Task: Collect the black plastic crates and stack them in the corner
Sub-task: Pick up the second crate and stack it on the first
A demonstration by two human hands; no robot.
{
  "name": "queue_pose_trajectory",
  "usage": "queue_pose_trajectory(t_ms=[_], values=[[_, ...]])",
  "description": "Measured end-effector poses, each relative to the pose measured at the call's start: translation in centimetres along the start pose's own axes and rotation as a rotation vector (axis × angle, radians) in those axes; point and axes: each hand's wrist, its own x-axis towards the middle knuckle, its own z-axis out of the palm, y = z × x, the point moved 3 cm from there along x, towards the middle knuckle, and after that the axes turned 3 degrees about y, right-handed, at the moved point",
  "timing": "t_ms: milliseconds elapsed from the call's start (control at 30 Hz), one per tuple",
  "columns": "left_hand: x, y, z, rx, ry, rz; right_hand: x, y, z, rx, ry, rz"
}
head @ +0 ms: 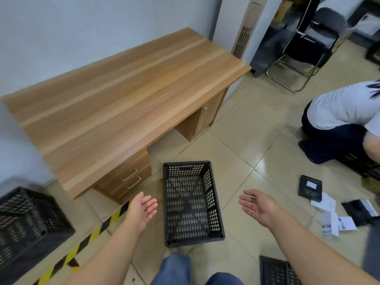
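My left hand (145, 208) and right hand (255, 207) are both spread open, palms turned inward, empty, one on each side of the black crate (192, 203) and clear of its rim. The crate sits upright on the tiled floor (246, 145), just in front of the counter (123, 95), near its drawer end. If I catch only the thin rim with my fingertips, I think the crate could tip or slip as it comes up. Its far end lies close to the counter's edge, so lifting it carelessly might knock it there. Papers (333, 219) scattered to the right of the crate could slide underfoot. The crate is empty, rectangular, with perforated walls and base, and looks light and rigid.
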Motion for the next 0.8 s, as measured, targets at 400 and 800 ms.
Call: queue_pose_trajectory(t_ms=[400,800], values=[[3.3,-2.2,1.3,-0.325,0.282,0.013,10.6,-8.9,7.0,-0.357,-0.197,-0.006],[3.6,-16.5,11.0,-0.766,0.622,-0.117,24.0,-15.7,10.8,-1.021,-0.471,-0.106]])
